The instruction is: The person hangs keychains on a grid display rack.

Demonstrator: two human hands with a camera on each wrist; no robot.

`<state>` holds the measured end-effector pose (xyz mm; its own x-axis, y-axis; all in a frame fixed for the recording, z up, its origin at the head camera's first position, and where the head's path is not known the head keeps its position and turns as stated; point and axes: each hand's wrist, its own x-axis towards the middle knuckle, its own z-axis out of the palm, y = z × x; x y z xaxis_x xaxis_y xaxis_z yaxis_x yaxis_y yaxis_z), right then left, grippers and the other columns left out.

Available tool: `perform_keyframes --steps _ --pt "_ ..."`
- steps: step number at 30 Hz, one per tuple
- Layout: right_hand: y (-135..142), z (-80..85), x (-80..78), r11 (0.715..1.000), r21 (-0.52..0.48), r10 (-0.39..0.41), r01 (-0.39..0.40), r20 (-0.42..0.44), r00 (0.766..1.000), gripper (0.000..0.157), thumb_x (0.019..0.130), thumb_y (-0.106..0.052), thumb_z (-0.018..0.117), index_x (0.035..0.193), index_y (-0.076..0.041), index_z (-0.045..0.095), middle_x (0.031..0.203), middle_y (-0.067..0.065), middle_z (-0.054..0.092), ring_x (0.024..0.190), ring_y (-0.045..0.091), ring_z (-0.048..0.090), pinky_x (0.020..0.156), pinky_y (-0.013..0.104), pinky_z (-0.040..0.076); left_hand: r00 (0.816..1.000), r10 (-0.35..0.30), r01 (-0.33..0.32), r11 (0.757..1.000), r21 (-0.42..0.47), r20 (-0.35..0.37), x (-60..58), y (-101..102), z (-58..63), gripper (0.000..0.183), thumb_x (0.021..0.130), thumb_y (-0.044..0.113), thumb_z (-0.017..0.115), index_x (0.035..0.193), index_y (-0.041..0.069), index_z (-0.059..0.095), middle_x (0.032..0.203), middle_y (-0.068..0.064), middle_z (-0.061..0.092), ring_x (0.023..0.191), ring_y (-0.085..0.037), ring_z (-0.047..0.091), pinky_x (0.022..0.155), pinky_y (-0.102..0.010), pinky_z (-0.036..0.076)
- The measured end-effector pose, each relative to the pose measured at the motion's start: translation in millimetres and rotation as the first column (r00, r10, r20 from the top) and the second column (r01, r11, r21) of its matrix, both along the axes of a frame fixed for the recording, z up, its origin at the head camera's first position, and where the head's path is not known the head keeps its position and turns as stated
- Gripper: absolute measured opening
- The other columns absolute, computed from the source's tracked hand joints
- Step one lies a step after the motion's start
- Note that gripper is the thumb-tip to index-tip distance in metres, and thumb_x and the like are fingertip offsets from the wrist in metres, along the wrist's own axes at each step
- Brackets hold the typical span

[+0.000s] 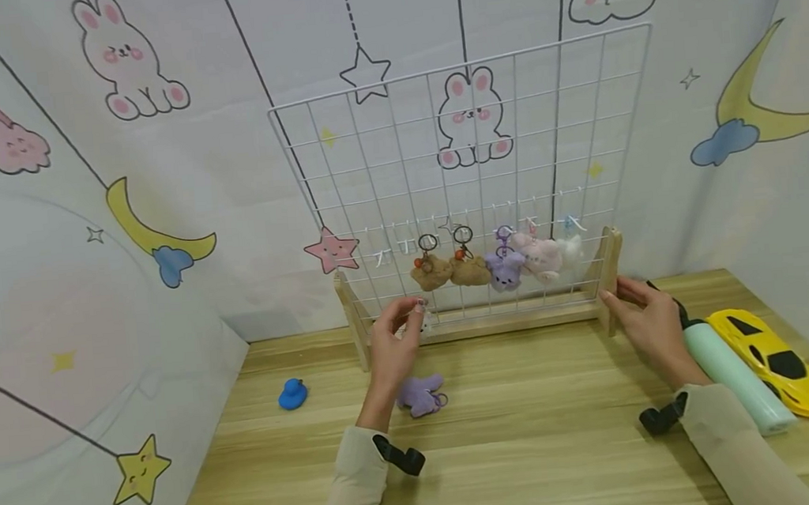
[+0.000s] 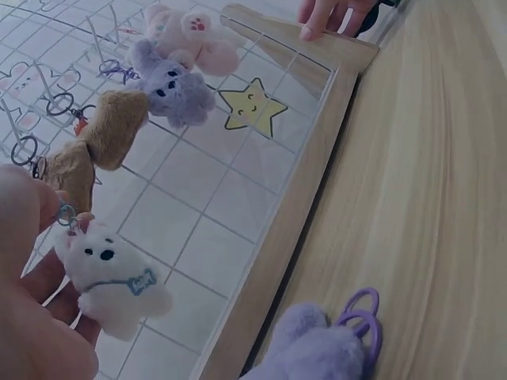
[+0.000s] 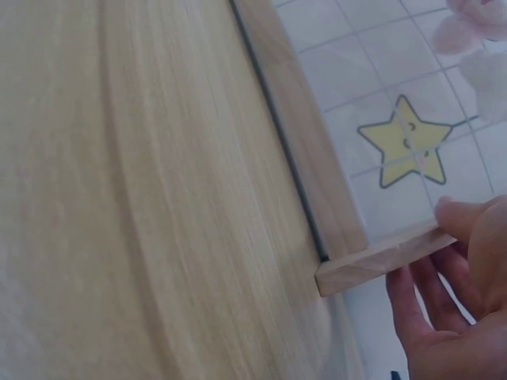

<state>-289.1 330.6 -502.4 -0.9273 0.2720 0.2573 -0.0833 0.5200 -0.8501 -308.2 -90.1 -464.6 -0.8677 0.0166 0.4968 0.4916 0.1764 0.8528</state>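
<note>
My left hand pinches the ring of a small white plush keychain with a blue collar, low in front of a white wire grid rack. My right hand grips the right leg of the rack's wooden stand, thumb on one side and fingers on the other. From hooks on the grid hang two brown plush keychains, a purple one, a pink one and a white one. Another purple plush keychain lies on the table, close to my left wrist.
A blue toy duck sits at the table's left. To the right of my right hand lie a mint-green cylinder and a yellow toy car. Bare hooks show on the grid's left part. A cartoon-printed cloth stands behind the rack.
</note>
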Motion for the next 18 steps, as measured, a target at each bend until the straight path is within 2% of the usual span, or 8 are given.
perform_keyframes --steps 4,7,11,14,18 --pt "0 -0.3 0.6 1.000 0.005 0.002 -0.002 -0.002 1.000 0.071 0.105 -0.053 0.066 0.158 -0.006 0.056 0.148 0.025 0.066 0.140 0.046 0.059 0.078 -0.001 0.043 1.000 -0.010 0.011 0.998 0.055 -0.002 2.6 2 5.2 0.017 0.109 0.018 0.066 0.119 0.009 0.077 0.115 -0.012 0.081 0.113 -0.025 0.076 0.103 -0.029 0.057" --pt "-1 -0.8 0.7 1.000 0.002 0.009 -0.009 -0.001 1.000 0.071 0.105 -0.052 0.066 0.158 -0.007 0.055 0.149 0.025 0.065 0.140 0.046 0.059 0.077 -0.001 0.044 1.000 -0.024 0.023 0.992 0.121 0.010 5.9 5 11.5 0.022 0.110 0.019 0.066 0.124 0.004 0.074 0.115 -0.015 0.081 0.114 -0.024 0.076 0.103 -0.023 0.057" --pt "-2 -0.5 0.8 1.000 0.002 0.007 -0.007 -0.008 1.000 0.070 0.105 -0.052 0.067 0.158 -0.007 0.056 0.148 0.025 0.066 0.138 0.046 0.060 0.077 -0.001 0.045 0.999 -0.039 0.036 0.977 0.209 0.009 11.6 11 25.9 0.030 0.111 0.022 0.065 0.131 0.000 0.070 0.118 -0.018 0.079 0.116 -0.023 0.075 0.102 -0.021 0.057" --pt "-1 -0.2 0.9 1.000 0.016 -0.005 0.005 -0.010 1.000 0.070 0.106 -0.052 0.066 0.157 -0.006 0.056 0.148 0.025 0.066 0.139 0.046 0.060 0.078 -0.001 0.043 0.999 -0.032 0.032 0.959 0.282 -0.007 15.4 17 38.2 0.030 0.109 0.022 0.067 0.131 0.000 0.069 0.118 -0.021 0.079 0.114 -0.023 0.076 0.098 -0.022 0.058" --pt "0 -1.0 0.7 1.000 0.025 -0.016 0.016 -0.012 1.000 0.070 0.106 -0.051 0.066 0.157 -0.005 0.056 0.147 0.025 0.066 0.139 0.047 0.060 0.078 -0.002 0.041 0.999 -0.017 0.030 0.920 0.390 -0.037 17.9 25 49.8 0.025 0.107 0.015 0.070 0.126 -0.001 0.065 0.117 -0.026 0.079 0.115 -0.026 0.077 0.098 -0.024 0.059"
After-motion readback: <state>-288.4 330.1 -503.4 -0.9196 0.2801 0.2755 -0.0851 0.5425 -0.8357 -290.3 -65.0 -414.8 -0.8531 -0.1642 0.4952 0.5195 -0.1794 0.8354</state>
